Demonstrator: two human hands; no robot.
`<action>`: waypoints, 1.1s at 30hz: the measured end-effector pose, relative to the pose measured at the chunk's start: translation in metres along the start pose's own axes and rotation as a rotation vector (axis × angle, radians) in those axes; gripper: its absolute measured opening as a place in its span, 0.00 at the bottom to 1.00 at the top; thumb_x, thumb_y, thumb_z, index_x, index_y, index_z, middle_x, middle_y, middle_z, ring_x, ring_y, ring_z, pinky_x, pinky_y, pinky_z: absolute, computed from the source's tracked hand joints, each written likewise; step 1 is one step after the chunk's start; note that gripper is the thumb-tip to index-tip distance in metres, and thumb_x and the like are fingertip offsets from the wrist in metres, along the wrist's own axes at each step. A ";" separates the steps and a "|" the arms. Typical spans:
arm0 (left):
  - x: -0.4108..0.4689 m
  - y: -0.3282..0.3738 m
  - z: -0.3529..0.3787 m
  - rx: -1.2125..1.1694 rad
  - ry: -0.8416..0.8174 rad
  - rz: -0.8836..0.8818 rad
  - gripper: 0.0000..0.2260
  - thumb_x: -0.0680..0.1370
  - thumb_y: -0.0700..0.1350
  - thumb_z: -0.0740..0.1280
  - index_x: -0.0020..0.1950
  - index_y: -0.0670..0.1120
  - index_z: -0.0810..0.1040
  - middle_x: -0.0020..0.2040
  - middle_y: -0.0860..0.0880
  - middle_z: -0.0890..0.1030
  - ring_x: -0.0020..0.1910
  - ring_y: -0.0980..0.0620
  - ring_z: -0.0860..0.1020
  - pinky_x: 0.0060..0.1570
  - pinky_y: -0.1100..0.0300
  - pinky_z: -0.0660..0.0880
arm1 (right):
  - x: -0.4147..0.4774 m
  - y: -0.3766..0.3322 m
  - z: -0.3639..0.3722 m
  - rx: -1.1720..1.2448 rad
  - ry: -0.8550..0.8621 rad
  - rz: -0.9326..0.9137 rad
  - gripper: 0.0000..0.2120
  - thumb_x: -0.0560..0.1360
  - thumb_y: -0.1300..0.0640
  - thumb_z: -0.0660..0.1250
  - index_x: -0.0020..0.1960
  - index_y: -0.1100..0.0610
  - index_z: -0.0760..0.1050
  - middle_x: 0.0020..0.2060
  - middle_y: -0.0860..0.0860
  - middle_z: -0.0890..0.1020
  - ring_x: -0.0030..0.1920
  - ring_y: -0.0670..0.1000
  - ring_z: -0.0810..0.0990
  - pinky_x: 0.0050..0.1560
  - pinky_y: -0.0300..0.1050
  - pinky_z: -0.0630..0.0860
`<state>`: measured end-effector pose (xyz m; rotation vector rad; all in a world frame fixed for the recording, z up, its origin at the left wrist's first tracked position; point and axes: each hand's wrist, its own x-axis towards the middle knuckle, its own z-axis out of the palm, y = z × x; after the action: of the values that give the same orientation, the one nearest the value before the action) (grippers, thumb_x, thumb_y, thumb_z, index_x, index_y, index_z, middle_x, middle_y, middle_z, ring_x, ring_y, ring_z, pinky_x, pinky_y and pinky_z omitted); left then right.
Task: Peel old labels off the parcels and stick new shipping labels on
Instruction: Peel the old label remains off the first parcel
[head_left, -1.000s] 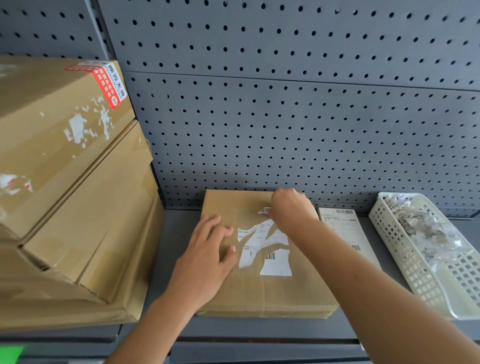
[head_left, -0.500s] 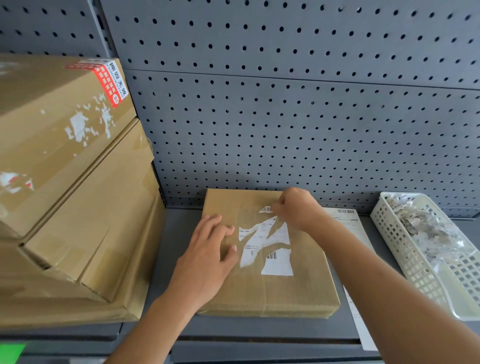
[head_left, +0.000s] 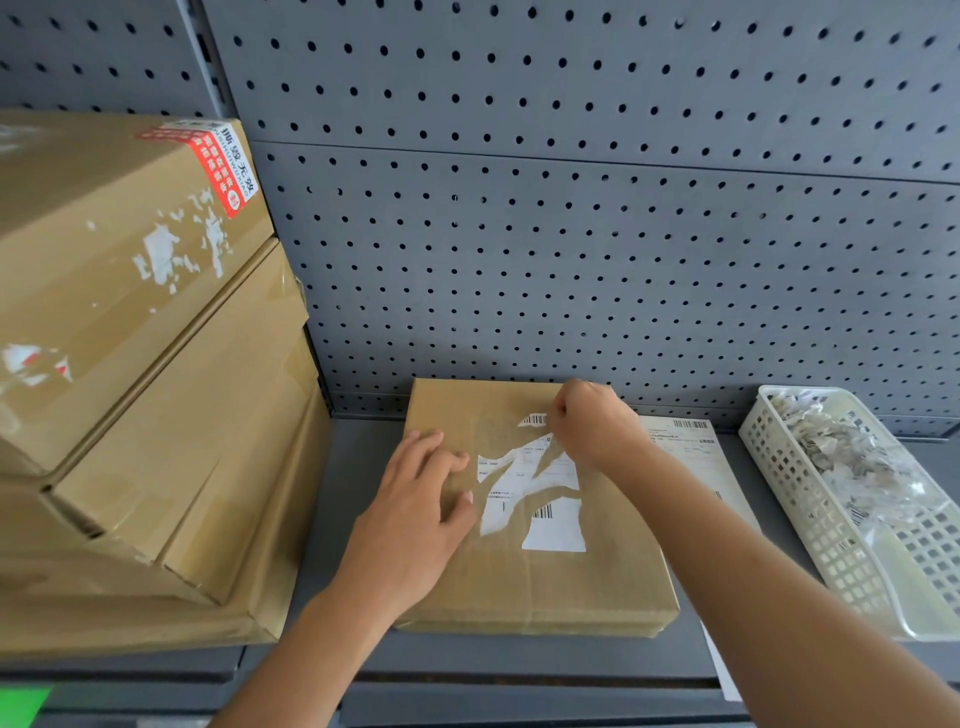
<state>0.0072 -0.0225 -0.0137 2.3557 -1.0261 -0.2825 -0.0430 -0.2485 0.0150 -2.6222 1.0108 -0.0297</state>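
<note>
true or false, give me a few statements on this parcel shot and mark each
The left hand rests flat on the flat brown cardboard parcel. True.
The torn white old label is fully off. False: pieces are stuck on the parcel.
The right hand pinches the label's far end. True.
The white plastic lattice basket is empty. False: it holds paper scraps.
The white printed sheet lies left of the parcel. False: it lies to its right.

Right hand (head_left: 592, 426): fingertips hidden under knuckles; grip on label (head_left: 553, 535) scrap undetermined. Label print too small to read. Sheet (head_left: 685, 452) partly covered by right forearm (head_left: 727, 545) and parcel (head_left: 571, 587). Basket (head_left: 779, 467) cut by right edge, its scraps (head_left: 841, 452) blurred; boxes (head_left: 130, 291) cut by left edge
</note>
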 end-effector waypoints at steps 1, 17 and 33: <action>0.000 0.000 0.000 -0.001 0.001 -0.001 0.16 0.83 0.55 0.58 0.71 0.60 0.67 0.78 0.66 0.50 0.77 0.70 0.40 0.55 0.58 0.69 | 0.001 0.000 -0.003 0.023 -0.042 0.006 0.11 0.74 0.64 0.55 0.34 0.55 0.60 0.32 0.50 0.68 0.30 0.52 0.62 0.30 0.42 0.62; 0.000 0.000 0.000 0.007 0.002 0.004 0.16 0.84 0.55 0.57 0.72 0.59 0.67 0.79 0.65 0.50 0.77 0.69 0.40 0.55 0.60 0.69 | -0.011 -0.001 -0.007 0.170 -0.036 -0.060 0.09 0.79 0.49 0.66 0.50 0.55 0.75 0.42 0.49 0.80 0.39 0.49 0.77 0.38 0.45 0.75; 0.001 -0.001 0.001 -0.007 -0.003 -0.011 0.17 0.83 0.55 0.58 0.73 0.59 0.67 0.79 0.65 0.51 0.77 0.69 0.41 0.61 0.54 0.70 | -0.029 0.021 -0.019 0.769 -0.050 -0.120 0.06 0.81 0.64 0.63 0.47 0.60 0.77 0.38 0.54 0.85 0.35 0.49 0.82 0.46 0.51 0.81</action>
<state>0.0082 -0.0226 -0.0150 2.3556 -1.0125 -0.2936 -0.0810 -0.2502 0.0294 -1.9552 0.6423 -0.3127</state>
